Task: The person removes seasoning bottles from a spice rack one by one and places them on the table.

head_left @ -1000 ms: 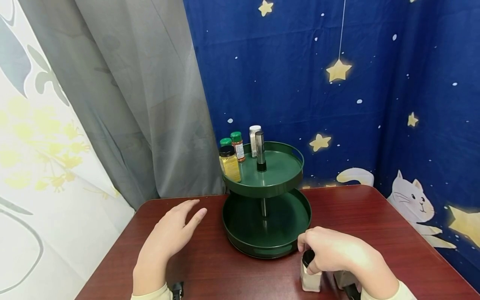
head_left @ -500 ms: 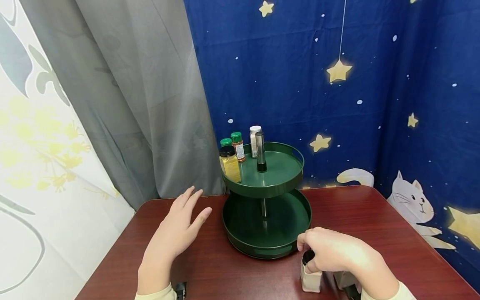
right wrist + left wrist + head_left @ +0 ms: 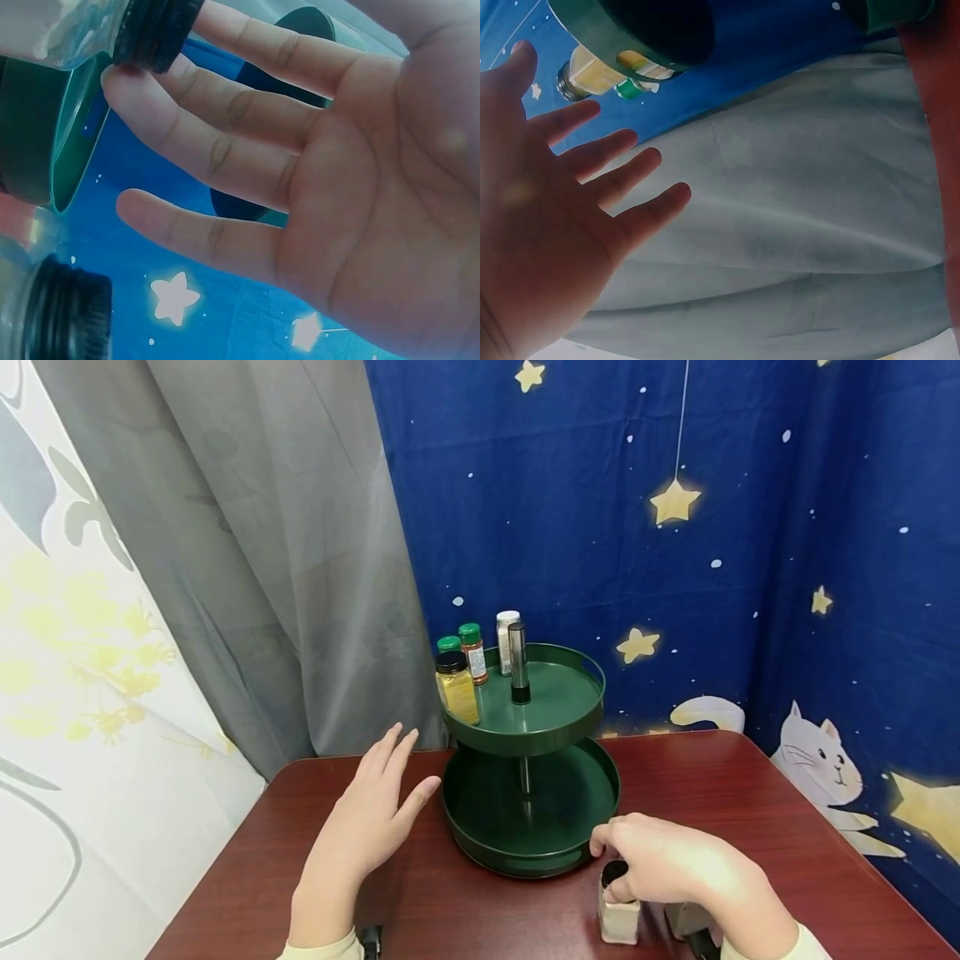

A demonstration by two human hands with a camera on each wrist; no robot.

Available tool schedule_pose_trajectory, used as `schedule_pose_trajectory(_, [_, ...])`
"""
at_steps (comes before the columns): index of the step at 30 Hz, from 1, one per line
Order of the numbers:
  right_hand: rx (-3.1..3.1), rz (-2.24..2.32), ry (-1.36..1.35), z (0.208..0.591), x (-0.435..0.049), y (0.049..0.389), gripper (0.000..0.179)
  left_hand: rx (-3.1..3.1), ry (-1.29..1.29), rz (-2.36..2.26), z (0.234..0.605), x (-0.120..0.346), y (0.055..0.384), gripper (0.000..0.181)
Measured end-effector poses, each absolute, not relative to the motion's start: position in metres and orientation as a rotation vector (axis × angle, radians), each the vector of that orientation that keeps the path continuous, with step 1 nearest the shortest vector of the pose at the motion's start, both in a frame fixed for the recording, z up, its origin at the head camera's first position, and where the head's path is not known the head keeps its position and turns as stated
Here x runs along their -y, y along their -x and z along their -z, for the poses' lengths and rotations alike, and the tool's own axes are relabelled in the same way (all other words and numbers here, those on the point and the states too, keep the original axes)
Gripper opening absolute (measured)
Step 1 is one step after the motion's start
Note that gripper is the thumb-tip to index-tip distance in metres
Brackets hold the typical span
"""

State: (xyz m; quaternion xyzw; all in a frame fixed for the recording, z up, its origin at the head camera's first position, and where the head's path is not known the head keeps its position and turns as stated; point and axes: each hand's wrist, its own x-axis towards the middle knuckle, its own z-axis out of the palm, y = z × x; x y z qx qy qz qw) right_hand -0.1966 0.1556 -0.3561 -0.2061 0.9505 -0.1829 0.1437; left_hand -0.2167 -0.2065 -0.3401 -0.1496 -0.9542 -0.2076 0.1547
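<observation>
My right hand [image 3: 667, 864] reaches down over a clear spice jar [image 3: 619, 922] with a black lid and pale contents. Its thumb and fingers pinch the jar around the lid [image 3: 154, 34], and the jar stands upright on the table. Partly hidden under my right wrist is a second black-lidded jar [image 3: 684, 920]. My left hand [image 3: 363, 827] hovers left of a green two-tier round rack [image 3: 555, 693], fingers spread and holding nothing. On the rack's upper tier stand a yellow jar [image 3: 457, 695] with a black lid, two green-capped bottles [image 3: 476, 662] and a white-capped bottle [image 3: 506, 639].
The rack's metal post [image 3: 517, 660] rises through the middle of both tiers. Its lower tier [image 3: 540, 835] sits on the dark red table [image 3: 450, 910]. Behind the table hang a grey curtain [image 3: 315, 568] and a blue starry curtain [image 3: 570, 527].
My left hand has moved to the right, closer to the rack, and its fingers have spread and turned upward. The right hand and the spice jar have stayed in place.
</observation>
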Motion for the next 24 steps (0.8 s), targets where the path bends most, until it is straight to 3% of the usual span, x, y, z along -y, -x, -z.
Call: schedule_pose_trajectory(24, [-2.832,0.559,0.887,0.329,-0.156,0.190,0.033,2.755,0.455,0.505,0.350,0.197,0.225,0.079])
